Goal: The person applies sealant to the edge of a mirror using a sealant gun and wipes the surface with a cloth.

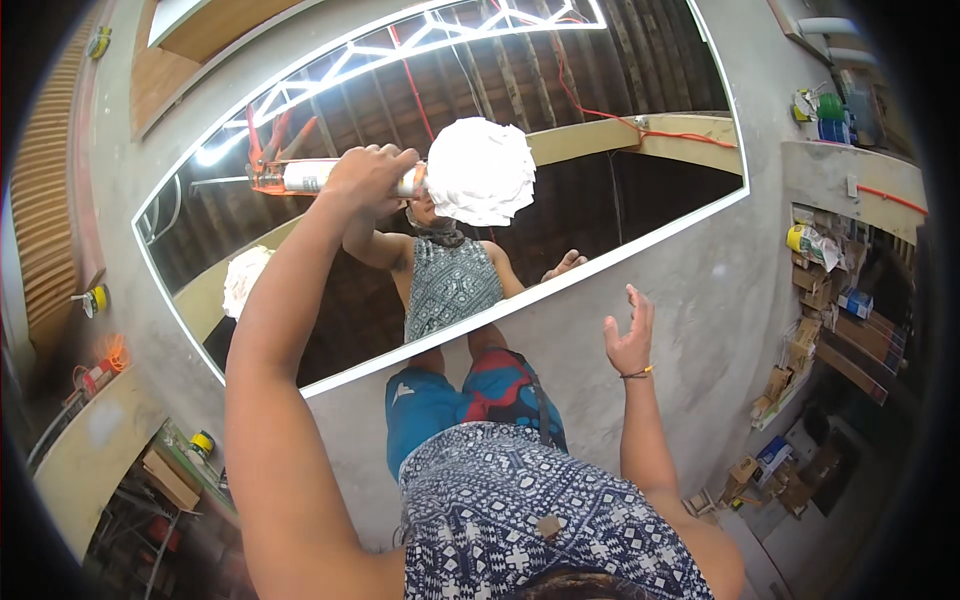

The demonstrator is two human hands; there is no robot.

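My left hand (370,185) is closed around the white tube of an orange caulking gun (308,178), held over a mirror (590,215) with a thin white frame. The gun's orange handles are at its left end, away from my fingers. Close to the tube's right end shows a white, ruffled, rosette-like piece (482,172); whether they touch I cannot tell. A similar white piece (243,280) is partly hidden behind my left forearm. My right hand (630,340) holds nothing, fingers apart, raised beyond the mirror's near right edge. Its reflection shows in the glass.
Grey concrete (690,270) surrounds the mirror. At the right are cardboard boxes (800,345) and a green spool-like thing (829,106). A yellow-and-black round item (95,300) sits at the left, near an orange tangle (116,352). A wooden panel (165,85) lies beyond the mirror's far left.
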